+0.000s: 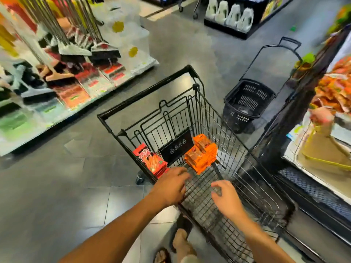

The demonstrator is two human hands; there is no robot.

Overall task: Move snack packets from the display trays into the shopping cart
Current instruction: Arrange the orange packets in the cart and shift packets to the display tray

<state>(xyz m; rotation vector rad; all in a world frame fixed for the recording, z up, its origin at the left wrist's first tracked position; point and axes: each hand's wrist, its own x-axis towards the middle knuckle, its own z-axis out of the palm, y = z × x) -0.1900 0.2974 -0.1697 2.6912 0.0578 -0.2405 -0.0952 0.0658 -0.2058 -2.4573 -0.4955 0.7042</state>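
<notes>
Where the head camera looks down the aisle, a black wire shopping cart [146, 92] stands on the grey tiled floor with its handle bar at the far end. Two stacks of snack packets already lie inside it: orange packets [202, 154] to the right of a black flap [176, 147] printed with small white symbols, and red packets [151, 162] to the left of that flap, against the cart's left wall.

The left hand [170, 186] hovers over the cart's left rim just beside the red stack, fingers reaching forward and loosely bent, holding nothing. The right hand [227, 198] hangs above the wire floor of the cart, fingers relaxed and slightly curled, also empty (both are blurred, so finer detail is lost).

At the right edge, more orange packets [334, 92] are heaped on the display trays, and another person's hand [321, 114] shows just below them. A black plastic basket [247, 103] with a tall handle sits on the floor between cart and display. Brooms [85, 52] hang along the left shelving, and white jugs [229, 15] line a shelf far ahead. A sandalled foot [182, 238] shows beside the cart.
</notes>
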